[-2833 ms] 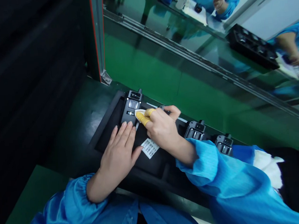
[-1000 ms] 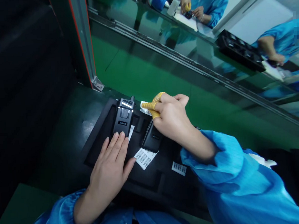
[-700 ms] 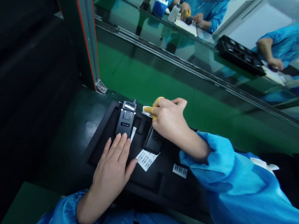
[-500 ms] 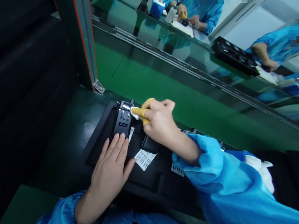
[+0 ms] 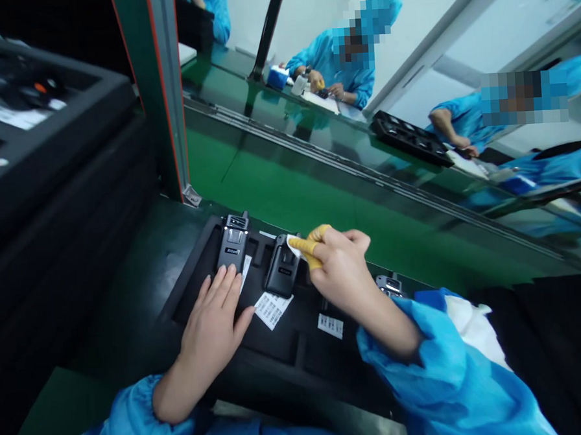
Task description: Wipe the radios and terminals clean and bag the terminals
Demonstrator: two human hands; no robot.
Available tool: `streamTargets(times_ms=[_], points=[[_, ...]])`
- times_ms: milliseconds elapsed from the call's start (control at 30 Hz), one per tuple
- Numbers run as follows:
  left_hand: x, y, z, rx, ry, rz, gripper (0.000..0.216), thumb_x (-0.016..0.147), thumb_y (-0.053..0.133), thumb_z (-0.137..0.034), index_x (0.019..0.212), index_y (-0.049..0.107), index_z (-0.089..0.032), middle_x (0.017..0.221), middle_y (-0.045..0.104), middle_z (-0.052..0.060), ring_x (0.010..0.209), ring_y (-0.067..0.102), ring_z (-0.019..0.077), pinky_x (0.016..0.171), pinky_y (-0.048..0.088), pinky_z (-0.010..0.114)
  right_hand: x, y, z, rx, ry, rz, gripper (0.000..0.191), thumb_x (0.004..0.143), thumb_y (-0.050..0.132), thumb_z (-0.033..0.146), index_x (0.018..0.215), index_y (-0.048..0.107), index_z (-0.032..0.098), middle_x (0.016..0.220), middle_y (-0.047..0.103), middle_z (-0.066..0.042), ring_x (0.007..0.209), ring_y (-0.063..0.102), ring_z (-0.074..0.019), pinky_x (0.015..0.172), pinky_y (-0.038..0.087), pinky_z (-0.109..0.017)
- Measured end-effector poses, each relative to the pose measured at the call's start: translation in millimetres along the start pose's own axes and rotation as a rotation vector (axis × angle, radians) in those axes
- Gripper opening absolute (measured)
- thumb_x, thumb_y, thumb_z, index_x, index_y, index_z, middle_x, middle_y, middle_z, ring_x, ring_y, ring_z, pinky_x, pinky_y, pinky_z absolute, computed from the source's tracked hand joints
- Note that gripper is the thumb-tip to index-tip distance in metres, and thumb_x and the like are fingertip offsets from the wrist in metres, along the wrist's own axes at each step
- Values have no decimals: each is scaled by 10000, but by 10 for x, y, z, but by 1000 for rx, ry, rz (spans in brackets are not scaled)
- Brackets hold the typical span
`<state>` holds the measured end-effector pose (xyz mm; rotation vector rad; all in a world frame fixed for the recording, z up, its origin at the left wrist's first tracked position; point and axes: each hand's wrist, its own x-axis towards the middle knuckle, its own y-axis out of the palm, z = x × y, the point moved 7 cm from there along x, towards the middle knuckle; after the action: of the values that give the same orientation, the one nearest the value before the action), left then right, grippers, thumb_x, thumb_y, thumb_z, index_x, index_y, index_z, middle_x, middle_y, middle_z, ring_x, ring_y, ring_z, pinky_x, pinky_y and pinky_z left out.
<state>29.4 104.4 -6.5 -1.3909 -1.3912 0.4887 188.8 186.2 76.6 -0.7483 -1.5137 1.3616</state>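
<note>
One black oblong radio (image 5: 231, 241) — far-left corner, black tray (image 5: 188, 275).
Axis points away from flat left hand (image 5: 212, 327), touching — right hand (image 5: 339, 263) clamps white cloth (image 5: 293, 248).

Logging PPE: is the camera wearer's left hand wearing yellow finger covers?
No, the left hand's fingers are bare over the lower end of the Riton-marked device, while yellow covers show on the right hand.
</note>
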Motion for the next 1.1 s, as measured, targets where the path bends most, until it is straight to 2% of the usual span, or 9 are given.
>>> streamTargets(times_ms=[167,300,433,533,633,767,867,1000,1100], points=[[44,-120,42,-12,12,-44,415,922,456,-339,1261,536,-113,1328,578,168,1286,496,298,1013,475,456,-876,-70,77,64,-8,-144,338,659,445,-8,707,693,217,757,608,-16,750,517,-142,740,254,-358],[324,-269,59,71,-151,-27,564,884,524,-367,1338,444,-43,1274,579,242,1214,545,342,977,482,451,-1466,-46,40,132,100,-310,324,744,444,46,672,691,244,758,611,-23,725,521,-160,749,304,-378],[624,-168,87,157,-437,165,793,842,603,-406,1413,288,46,1139,606,305,1000,643,373,800,528,446,-1796,9,-11,170,145,-400,327,770,456,74,706,712,268,776,628,-31,738,539,-182,749,321,-397],[733,-110,95,197,-516,156,909,757,707,-388,1412,264,59,1117,602,316,1026,623,387,803,515,434,-1932,91,-63,219,178,-438,334,763,451,58,680,706,257,784,633,-36,732,542,-186,732,321,-394],[742,-130,154,217,-528,122,898,703,745,-290,1399,282,39,1105,617,291,1035,624,372,819,505,410,-2013,181,-77,288,197,-470,335,748,443,33,642,685,239,765,630,-34,723,549,-181,727,328,-383],[700,-325,150,183,-475,86,858,674,732,-186,1389,301,13,1073,652,233,1032,639,326,877,492,375,-2060,228,-48,363,189,-517,331,765,435,31,690,687,232,788,652,-21,724,578,-163,727,345,-361],[608,-575,-29,134,-399,28,868,684,726,-195,1410,277,-41,1129,647,186,1074,620,287,907,493,354,-2064,231,-52,398,206,-526,337,784,427,35,730,695,231,781,656,-12,722,587,-152,725,344,-351],[322,-1037,-630,-40,-118,-173,920,664,745,-233,1441,255,-181,1123,663,88,1039,632,259,913,514,402,-2066,243,-54,445,200,-537,348,810,437,43,831,722,242,792,654,-9,748,586,-143,746,333,-351],[39,-1328,-1159,-144,82,-228,903,734,708,-287,1477,196,-249,1157,651,87,1043,641,251,870,551,395,-2077,316,-71,476,217,-511,392,805,439,32,957,721,259,812,643,-10,773,571,-144,763,325,-357]])
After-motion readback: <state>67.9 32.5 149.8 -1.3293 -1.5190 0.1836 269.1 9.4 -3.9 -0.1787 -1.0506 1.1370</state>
